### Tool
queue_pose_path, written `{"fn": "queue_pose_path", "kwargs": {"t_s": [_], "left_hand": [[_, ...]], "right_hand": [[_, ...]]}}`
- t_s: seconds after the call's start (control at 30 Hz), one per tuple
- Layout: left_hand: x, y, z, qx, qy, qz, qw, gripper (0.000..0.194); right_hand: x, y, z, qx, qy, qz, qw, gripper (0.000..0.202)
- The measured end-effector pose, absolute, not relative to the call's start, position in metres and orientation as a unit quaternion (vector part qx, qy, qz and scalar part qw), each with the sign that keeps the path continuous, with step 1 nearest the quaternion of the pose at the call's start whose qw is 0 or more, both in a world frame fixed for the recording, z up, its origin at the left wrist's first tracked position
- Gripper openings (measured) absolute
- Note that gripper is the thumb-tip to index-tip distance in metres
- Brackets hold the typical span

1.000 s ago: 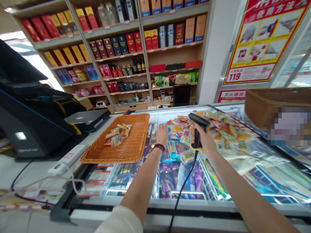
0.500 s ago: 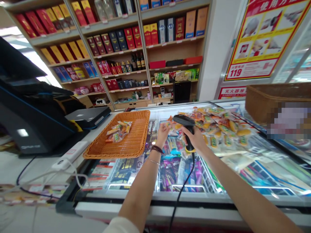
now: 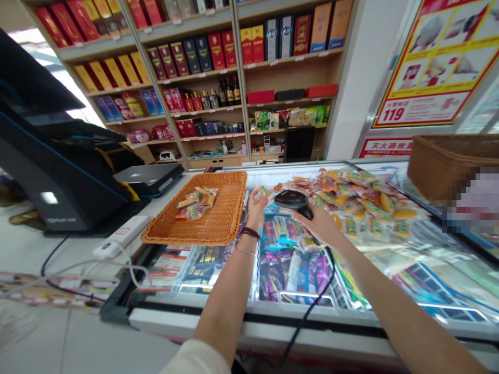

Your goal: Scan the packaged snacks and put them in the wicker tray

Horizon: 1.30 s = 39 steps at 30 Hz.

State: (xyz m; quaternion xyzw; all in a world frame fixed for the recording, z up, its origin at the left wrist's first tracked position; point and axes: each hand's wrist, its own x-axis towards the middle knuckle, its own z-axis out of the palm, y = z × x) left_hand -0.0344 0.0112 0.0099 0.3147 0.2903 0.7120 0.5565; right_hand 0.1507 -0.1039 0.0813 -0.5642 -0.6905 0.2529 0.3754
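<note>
Over the glass top of the freezer, my left hand (image 3: 257, 203) pinches a small clear-wrapped snack (image 3: 263, 190), just right of the orange wicker basket (image 3: 233, 228). Several wrapped snacks (image 3: 197, 203) lie inside that basket. My right hand (image 3: 317, 223) is wrapped round a black handheld scanner (image 3: 290, 200), whose head points left toward my left hand. A black cable runs down from it. Beyond my right hand, a heap of yellow and orange wrapped snacks (image 3: 360, 195) is spread on the glass.
At the left stand a black terminal (image 3: 58, 176), a flat black device (image 3: 150, 176) and a white power strip (image 3: 122, 236) with cables. A brown basket (image 3: 436, 161) sits at the right. Shelves of boxes and bottles line the back.
The scanner has tilted, its head now lower and its handle turned to the right. My left hand has moved slightly up beside it, and the wrapped snack shows more clearly. The view has shifted slightly.
</note>
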Motion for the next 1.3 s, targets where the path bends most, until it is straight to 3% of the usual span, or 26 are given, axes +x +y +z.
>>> {"fn": "queue_pose_path", "kwargs": {"t_s": [0.13,0.33,0.67,0.8,0.97,1.07,1.3], "left_hand": [[-0.036,0.013,0.009,0.322,0.292,0.720,0.541,0.045],[-0.038,0.010,0.010,0.342,0.297,0.728,0.515,0.054],[-0.038,0.005,0.017,0.331,0.322,0.726,0.510,0.057],[-0.033,-0.001,0.020,0.346,0.343,0.709,0.509,0.053],[-0.019,0.000,0.043,0.336,0.347,0.690,0.539,0.041],[-0.032,0.010,0.069,0.310,0.346,0.712,0.527,0.030],[-0.148,0.007,0.099,0.248,0.432,0.745,0.444,0.027]], "right_hand": [[0.149,-0.108,0.086,-0.587,-0.706,0.210,0.335,0.036],[0.151,-0.107,0.086,-0.617,-0.698,0.197,0.306,0.035],[0.153,-0.104,0.083,-0.604,-0.698,0.215,0.320,0.034],[0.154,-0.104,0.084,-0.583,-0.685,0.257,0.353,0.038],[0.153,-0.092,0.084,-0.513,-0.590,0.387,0.489,0.050],[0.146,-0.075,0.088,-0.475,-0.554,0.443,0.521,0.048],[0.098,-0.045,0.103,-0.426,-0.562,0.501,0.502,0.046]]}}
